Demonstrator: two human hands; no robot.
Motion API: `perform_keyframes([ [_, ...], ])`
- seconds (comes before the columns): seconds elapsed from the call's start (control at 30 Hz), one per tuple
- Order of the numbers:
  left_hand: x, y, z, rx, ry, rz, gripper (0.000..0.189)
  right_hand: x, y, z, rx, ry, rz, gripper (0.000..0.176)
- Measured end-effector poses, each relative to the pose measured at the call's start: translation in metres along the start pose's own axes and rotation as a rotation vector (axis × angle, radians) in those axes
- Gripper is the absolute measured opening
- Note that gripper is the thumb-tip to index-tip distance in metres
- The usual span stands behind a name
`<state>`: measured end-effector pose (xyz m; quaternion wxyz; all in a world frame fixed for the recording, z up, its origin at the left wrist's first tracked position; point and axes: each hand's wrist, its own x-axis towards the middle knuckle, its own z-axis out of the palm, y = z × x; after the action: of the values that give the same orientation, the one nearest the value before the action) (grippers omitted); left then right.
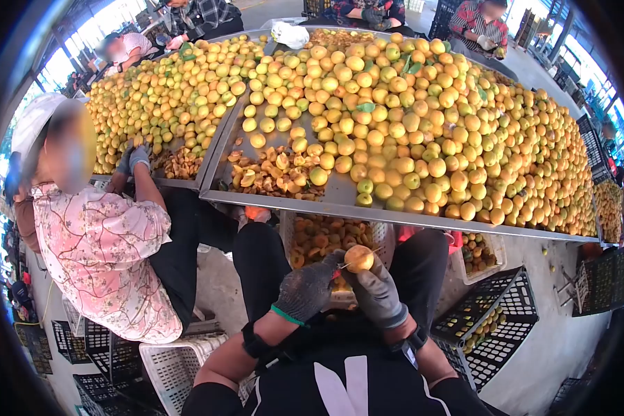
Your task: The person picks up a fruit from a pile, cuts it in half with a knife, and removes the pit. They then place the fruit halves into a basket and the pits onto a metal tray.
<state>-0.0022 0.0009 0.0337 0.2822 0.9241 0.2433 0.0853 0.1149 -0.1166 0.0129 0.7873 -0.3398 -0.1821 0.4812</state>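
Observation:
My right hand [378,295], in a grey work glove, grips a whole yellow-orange apricot [358,258] between thumb and fingers. Close against the fruit's left side is my left hand [304,291], in a dark knit glove with a green cuff. Its fingers are curled closed. A thin pale edge and a bit of red show at them, but what they hold is too small to make out. Below and beyond both hands, a crate between my knees holds split apricot halves [326,234].
A metal-rimmed table [395,216] bears a large heap of whole apricots [423,132] and a pile of split pieces [274,170]. A co-worker in a pink floral top [104,243] sits at my left. Black crates [499,312] stand at right, a white crate [177,371] at left.

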Motion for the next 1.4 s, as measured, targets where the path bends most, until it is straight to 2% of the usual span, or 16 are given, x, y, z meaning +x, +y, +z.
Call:
perform_keyframes([
  [0.1,-0.002,-0.002,0.003,0.051,0.061,0.136,0.046,0.005,0.001,-0.004,-0.273,0.088,0.03,0.041],
  [0.13,-0.003,-0.001,0.004,0.049,0.004,0.107,0.048,0.005,-0.005,0.002,-0.157,0.158,0.099,0.039],
  [0.27,-0.01,0.003,0.007,-0.013,-0.136,0.012,0.053,0.003,0.004,-0.007,-0.212,0.119,0.089,0.038],
  [0.33,-0.009,0.004,0.003,-0.002,-0.148,0.019,0.053,0.005,0.008,-0.009,0.101,-0.005,0.078,0.036],
  [0.4,-0.008,0.0,0.007,0.01,-0.157,0.03,0.053,0.008,0.013,-0.011,0.186,0.036,0.099,0.036],
  [0.47,-0.008,-0.016,0.022,0.111,0.019,0.151,0.053,0.011,0.017,-0.01,0.273,0.071,0.122,0.035],
  [0.53,-0.004,-0.017,0.021,0.145,0.025,0.16,0.053,0.012,0.02,-0.007,0.217,0.267,0.151,0.037],
  [0.6,-0.002,-0.016,0.02,0.177,0.033,0.173,0.054,0.009,0.015,-0.009,0.165,0.225,0.152,0.039],
  [0.67,-0.008,-0.012,0.019,0.179,0.193,0.188,0.049,0.006,0.007,-0.007,0.116,0.188,0.158,0.041],
  [0.7,-0.01,-0.002,0.011,0.176,0.185,0.188,0.049,0.004,-0.006,0.004,0.067,0.125,0.149,0.042],
  [0.77,-0.006,0.022,-0.015,0.339,-0.063,0.031,0.054,0.002,-0.014,0.007,0.016,0.059,0.139,0.043],
  [0.87,0.002,0.025,-0.024,0.274,-0.183,0.023,0.06,-0.002,-0.01,0.0,0.013,-0.021,0.123,0.045],
  [0.97,0.002,0.014,-0.012,0.104,-0.126,0.086,0.062,-0.004,0.003,-0.011,-0.014,-0.01,0.097,0.045],
  [1.07,0.002,0.004,0.0,0.11,-0.137,0.078,0.062,-0.003,0.013,-0.011,0.047,0.059,0.046,0.048],
  [1.13,0.001,0.004,0.005,0.109,-0.154,0.052,0.061,-0.004,0.01,-0.005,-0.094,0.123,-0.021,0.051],
  [1.4,0.002,-0.007,0.022,0.024,-0.161,-0.01,0.065,-0.003,0.023,-0.021,-0.144,0.108,-0.067,0.052],
])
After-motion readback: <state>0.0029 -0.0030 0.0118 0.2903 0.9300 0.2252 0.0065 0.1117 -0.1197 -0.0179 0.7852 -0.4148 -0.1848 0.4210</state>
